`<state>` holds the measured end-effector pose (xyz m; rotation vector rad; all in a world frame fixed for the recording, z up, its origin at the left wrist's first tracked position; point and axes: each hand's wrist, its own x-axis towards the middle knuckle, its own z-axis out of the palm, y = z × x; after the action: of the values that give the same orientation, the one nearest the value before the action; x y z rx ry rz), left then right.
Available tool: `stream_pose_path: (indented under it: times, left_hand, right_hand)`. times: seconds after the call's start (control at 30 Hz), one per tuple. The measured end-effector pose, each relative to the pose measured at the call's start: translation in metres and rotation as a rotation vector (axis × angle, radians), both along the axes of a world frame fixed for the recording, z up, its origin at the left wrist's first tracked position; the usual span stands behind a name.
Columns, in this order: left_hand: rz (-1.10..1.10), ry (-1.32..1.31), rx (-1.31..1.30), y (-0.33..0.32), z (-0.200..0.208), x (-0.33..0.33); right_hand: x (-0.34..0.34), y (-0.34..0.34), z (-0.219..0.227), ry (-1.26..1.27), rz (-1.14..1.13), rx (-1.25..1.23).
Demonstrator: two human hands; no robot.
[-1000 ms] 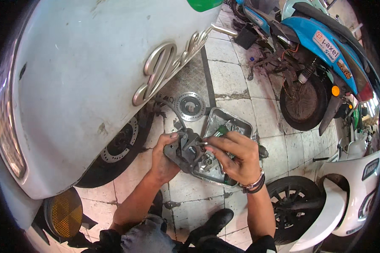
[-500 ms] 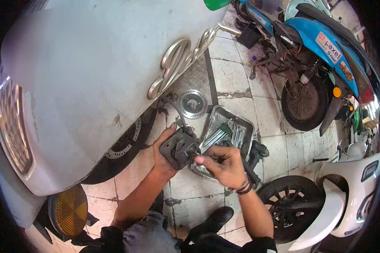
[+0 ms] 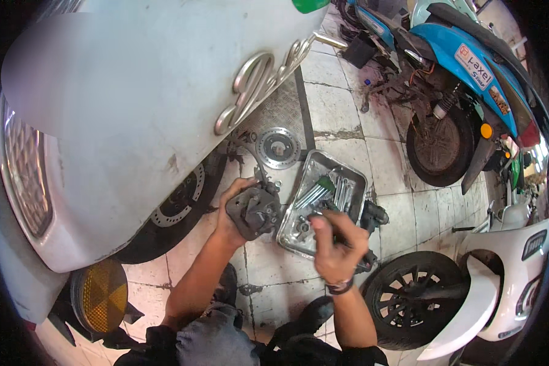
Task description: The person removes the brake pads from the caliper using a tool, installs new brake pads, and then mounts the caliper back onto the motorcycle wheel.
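My left hand point(image 3: 230, 215) grips a dark grey brake caliper point(image 3: 254, 213) from its left side, with a hose running up from it toward the scooter's wheel. My right hand point(image 3: 340, 244) hangs over the near right part of a metal tray point(image 3: 361, 183), apart from the caliper. Its thumb and fingers are pinched together near a small dark spot; what they hold, if anything, is too small to make out. Inside the tray lie several silver wrenches point(image 3: 343, 194), a green-handled brush or tool point(image 3: 325, 183) and small metal parts.
A brake disc point(image 3: 278, 147) lies on the floor beyond the caliper. The white scooter point(image 3: 165, 91) leans in close on the left, with its front wheel point(image 3: 180, 207) below. A blue motorbike point(image 3: 433, 49) stands far right, a white one point(image 3: 500, 287) near right. Dark parts point(image 3: 373, 216) lie beside the tray.
My right hand has moved right, away from the caliper and over the tray. The left hand still holds the caliper, which has turned slightly and shifted a little left.
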<state>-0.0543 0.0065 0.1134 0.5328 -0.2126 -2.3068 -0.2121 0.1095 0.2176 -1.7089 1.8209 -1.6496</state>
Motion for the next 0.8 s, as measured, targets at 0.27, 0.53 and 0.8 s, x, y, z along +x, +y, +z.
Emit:
stream_pose_path:
  times: [0.27, 0.53, 0.8]
  left_hand:
    - [0.011, 0.116, -0.021, 0.015, 0.005, 0.017]
    - [-0.255, 0.227, -0.153, 0.021, 0.008, 0.013]
    - [-0.124, 0.435, -0.204, 0.006, 0.072, -0.029]
  right_hand:
    - [-0.022, 0.006, -0.021, 0.366, 0.225, 0.348]
    - [-0.091, 0.008, -0.172, 0.574, 0.143, 0.782]
    - [-0.085, 0.031, -0.172, 0.267, 0.007, 0.883]
